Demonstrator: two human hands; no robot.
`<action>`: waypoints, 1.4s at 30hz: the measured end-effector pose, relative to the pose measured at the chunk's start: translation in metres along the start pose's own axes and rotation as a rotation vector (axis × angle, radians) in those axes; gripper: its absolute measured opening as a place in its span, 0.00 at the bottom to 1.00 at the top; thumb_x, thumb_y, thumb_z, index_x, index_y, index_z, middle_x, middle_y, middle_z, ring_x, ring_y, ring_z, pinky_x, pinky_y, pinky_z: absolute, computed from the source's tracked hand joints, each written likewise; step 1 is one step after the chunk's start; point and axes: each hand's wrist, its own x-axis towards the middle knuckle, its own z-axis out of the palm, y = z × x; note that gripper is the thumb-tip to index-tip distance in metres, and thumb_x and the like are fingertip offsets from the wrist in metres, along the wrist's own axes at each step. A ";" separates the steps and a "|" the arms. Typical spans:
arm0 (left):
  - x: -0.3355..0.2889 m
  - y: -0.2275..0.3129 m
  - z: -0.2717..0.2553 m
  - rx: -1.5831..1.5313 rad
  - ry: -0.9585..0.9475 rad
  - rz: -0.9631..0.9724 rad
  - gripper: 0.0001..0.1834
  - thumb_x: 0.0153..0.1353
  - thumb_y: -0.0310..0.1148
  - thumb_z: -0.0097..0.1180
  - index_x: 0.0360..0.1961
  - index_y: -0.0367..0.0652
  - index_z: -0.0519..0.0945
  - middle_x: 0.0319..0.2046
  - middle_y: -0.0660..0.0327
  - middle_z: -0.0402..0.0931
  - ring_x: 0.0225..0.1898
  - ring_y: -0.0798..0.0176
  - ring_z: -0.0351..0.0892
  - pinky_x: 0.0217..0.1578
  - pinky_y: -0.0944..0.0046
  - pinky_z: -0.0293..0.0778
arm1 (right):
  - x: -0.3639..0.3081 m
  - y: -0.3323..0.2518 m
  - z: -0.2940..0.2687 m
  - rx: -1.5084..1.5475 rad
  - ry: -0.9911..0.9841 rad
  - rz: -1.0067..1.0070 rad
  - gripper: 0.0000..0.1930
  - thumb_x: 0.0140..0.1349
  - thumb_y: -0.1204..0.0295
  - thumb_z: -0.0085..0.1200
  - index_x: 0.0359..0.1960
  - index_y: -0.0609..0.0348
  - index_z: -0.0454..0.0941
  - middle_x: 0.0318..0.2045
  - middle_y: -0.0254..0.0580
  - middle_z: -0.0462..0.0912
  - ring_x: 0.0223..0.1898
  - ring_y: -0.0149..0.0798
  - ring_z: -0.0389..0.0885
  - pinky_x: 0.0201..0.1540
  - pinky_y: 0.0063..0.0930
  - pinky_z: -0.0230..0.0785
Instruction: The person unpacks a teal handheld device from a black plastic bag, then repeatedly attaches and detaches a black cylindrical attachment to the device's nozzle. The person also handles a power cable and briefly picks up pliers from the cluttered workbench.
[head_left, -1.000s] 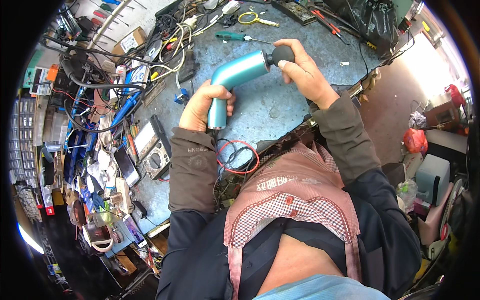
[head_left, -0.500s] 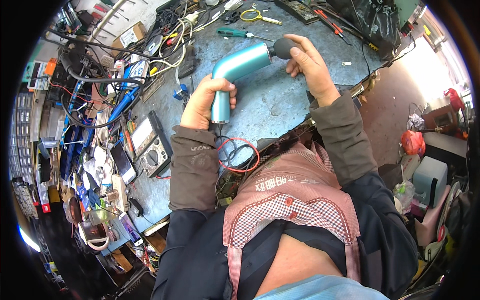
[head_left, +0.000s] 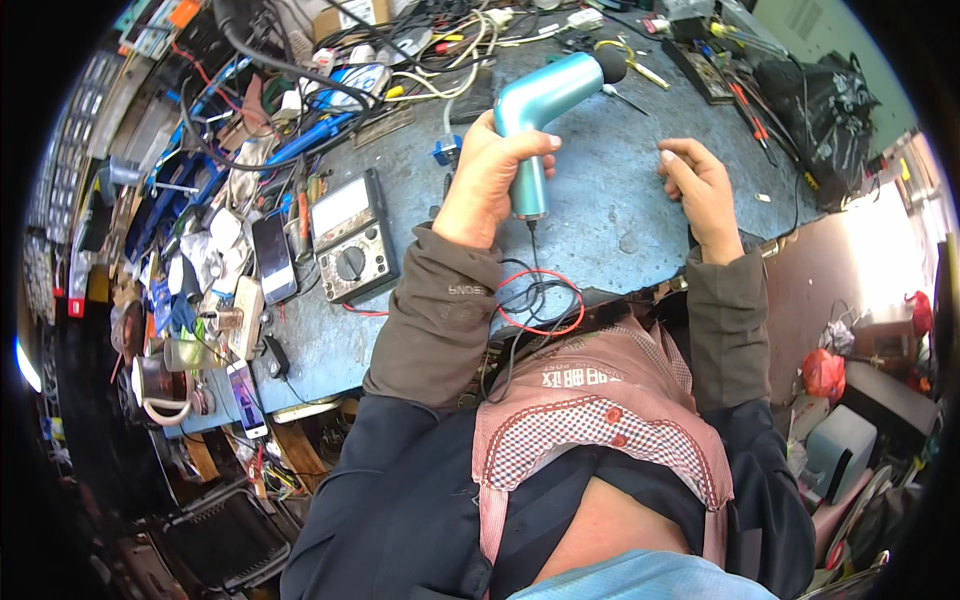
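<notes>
My left hand [head_left: 487, 178] is wrapped round the handle of a teal massage gun [head_left: 548, 97]. The gun's round dark head [head_left: 611, 67] points to the far right, above the worktable. A thin black cable [head_left: 533, 240] runs from the handle's lower end down to a loop of red and black leads [head_left: 578, 310] at the table's near edge. Apart from the gun, my right hand [head_left: 702, 190] hovers over the table's right part. Its fingers are loosely bent and apart, with nothing in them. Behind the gun's head lies a screwdriver [head_left: 625, 98], its handle hidden.
An analog multimeter [head_left: 352, 240] and a phone [head_left: 273, 258] lie left on the blue worktable [head_left: 590, 240]. Tangled cables and tools crowd the far left. A yellow-rimmed magnifying glass [head_left: 650, 75] and a black plastic bag [head_left: 825, 120] are at the back; a second phone [head_left: 246, 400] lies near left.
My right hand has come off the massage gun's round head and moved to the right and nearer. The left hand still grips the handle. The whole view has shifted.
</notes>
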 end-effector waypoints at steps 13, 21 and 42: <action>0.006 -0.018 -0.005 0.213 0.265 0.448 0.38 0.49 0.26 0.80 0.59 0.32 0.72 0.39 0.53 0.80 0.29 0.63 0.83 0.29 0.61 0.82 | -0.003 -0.001 0.004 -0.072 -0.035 -0.017 0.11 0.74 0.72 0.61 0.54 0.61 0.84 0.37 0.30 0.84 0.32 0.21 0.74 0.36 0.19 0.67; -0.003 0.005 -0.008 -0.214 0.025 0.066 0.27 0.64 0.31 0.73 0.60 0.35 0.75 0.42 0.51 0.84 0.36 0.57 0.89 0.37 0.55 0.90 | -0.002 0.001 0.004 -0.067 -0.022 -0.041 0.11 0.73 0.73 0.62 0.52 0.64 0.84 0.36 0.29 0.85 0.31 0.21 0.74 0.35 0.19 0.67; -0.008 0.004 0.002 -0.047 -0.016 0.258 0.39 0.76 0.49 0.52 0.81 0.46 0.56 0.46 0.49 0.81 0.33 0.53 0.88 0.31 0.51 0.88 | -0.004 -0.002 0.005 -0.092 -0.031 -0.032 0.10 0.72 0.73 0.64 0.51 0.64 0.85 0.35 0.26 0.83 0.31 0.19 0.72 0.35 0.18 0.66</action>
